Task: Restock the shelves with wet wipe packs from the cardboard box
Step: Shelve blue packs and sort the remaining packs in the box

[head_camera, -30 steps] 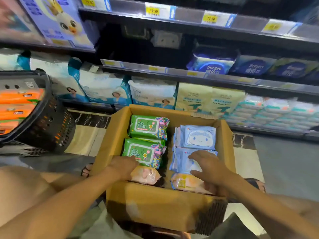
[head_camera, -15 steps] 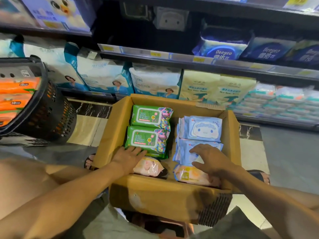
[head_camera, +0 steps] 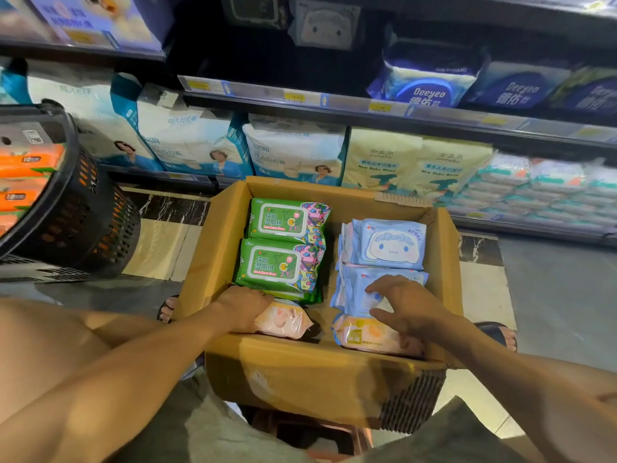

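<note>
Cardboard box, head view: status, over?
Left hand grips the pale pink wipe pack inside the brown cardboard box. Right hand open, resting on a light blue wipe pack. No pack lifted yet. No obstruction seen.

2 green packs [head_camera: 278,220], 2 blue packs [head_camera: 389,243], 2 peach packs [head_camera: 283,320], 1 box [head_camera: 320,379], 1 basket [head_camera: 83,222].

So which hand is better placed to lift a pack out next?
Left: the left hand seems curled on the pink pack, while the right hand lies spread open over the blue pack.

Wipe packs [head_camera: 285,262] in cardboard box [head_camera: 310,375], basket [head_camera: 83,225] left, shelves [head_camera: 367,108] behind
</note>
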